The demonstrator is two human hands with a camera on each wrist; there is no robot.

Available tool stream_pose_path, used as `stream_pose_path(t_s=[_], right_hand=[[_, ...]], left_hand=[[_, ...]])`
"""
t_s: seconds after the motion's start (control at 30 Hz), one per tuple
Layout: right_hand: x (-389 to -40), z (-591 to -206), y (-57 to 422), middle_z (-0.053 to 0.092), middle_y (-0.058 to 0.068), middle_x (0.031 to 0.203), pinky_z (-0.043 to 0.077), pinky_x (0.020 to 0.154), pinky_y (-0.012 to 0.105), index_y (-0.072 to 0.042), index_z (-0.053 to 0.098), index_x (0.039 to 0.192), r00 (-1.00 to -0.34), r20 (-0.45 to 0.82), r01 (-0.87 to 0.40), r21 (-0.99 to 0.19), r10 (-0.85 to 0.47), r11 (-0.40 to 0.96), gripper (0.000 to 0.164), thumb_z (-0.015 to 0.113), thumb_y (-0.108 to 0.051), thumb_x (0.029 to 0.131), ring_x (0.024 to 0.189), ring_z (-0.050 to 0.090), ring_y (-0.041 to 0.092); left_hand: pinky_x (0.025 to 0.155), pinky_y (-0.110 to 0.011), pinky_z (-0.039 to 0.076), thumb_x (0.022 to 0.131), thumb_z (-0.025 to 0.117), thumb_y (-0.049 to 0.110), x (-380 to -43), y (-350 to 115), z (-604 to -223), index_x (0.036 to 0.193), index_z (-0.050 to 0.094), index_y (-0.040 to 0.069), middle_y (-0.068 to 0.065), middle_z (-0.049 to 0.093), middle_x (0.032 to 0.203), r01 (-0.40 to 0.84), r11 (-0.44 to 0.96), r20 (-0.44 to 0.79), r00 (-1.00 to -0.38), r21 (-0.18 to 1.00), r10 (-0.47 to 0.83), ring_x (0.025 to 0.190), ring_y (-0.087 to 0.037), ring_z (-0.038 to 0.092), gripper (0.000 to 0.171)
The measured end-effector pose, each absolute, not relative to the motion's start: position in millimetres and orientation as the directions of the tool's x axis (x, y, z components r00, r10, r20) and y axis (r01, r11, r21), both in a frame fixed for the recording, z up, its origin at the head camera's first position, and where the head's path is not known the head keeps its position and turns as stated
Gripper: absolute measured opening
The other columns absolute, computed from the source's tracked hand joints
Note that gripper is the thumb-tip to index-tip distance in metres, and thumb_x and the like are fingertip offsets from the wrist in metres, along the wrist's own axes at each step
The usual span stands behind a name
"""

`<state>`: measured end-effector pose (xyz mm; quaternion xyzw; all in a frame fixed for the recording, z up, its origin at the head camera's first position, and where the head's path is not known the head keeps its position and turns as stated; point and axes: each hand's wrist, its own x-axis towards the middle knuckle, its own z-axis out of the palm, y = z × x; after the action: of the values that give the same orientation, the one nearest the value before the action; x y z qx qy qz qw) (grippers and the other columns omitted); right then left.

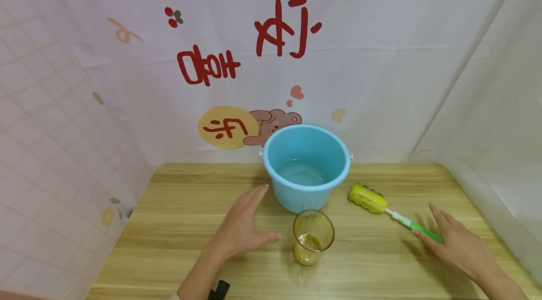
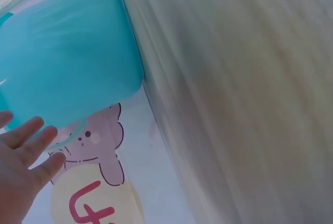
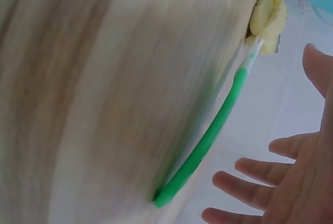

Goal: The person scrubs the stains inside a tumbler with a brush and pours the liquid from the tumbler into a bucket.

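Observation:
An amber drinking glass (image 1: 313, 232) with a little liquid in its bottom stands upright on the table. Left of it, apart from it, my left hand (image 1: 243, 229) is spread with fingers extended and holds nothing. Behind the glass is a light blue bucket (image 1: 302, 192) with some water inside; its side also fills the upper left of the left wrist view. To the right lies a sponge brush (image 1: 368, 198) with a yellow head and a white and green handle. My right hand (image 1: 461, 246) hovers over the handle's end, fingers extended, and the right wrist view shows a gap between them.
The wood-grain table (image 1: 190, 196) meets a white printed curtain (image 1: 372, 79) at the back, with more cloth along both sides. A small black object (image 1: 219, 289) shows beside the left forearm at the front edge of the view.

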<state>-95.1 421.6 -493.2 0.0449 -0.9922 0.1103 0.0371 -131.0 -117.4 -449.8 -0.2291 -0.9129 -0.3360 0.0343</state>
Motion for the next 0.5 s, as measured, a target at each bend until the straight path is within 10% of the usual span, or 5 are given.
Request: stream_pose_path(t_s=[0.5], right_hand=[[-95, -490, 424, 0.057, 0.04, 0.13, 0.048, 0.074, 0.076, 0.012, 0.054, 0.139, -0.996, 0.024, -0.084, -0.198, -0.081, 0.977, 0.082, 0.064, -0.059, 0.099, 0.115, 0.055, 0.063]], left_hand=[[0.116, -0.063, 0.035, 0.077, 0.088, 0.06, -124, -100, -444, 0.162, 0.04, 0.016, -0.012, 0.04, 0.164, 0.423, 0.573, 0.139, -0.871, 0.702, 0.471, 0.15, -0.035, 0.037, 0.107]])
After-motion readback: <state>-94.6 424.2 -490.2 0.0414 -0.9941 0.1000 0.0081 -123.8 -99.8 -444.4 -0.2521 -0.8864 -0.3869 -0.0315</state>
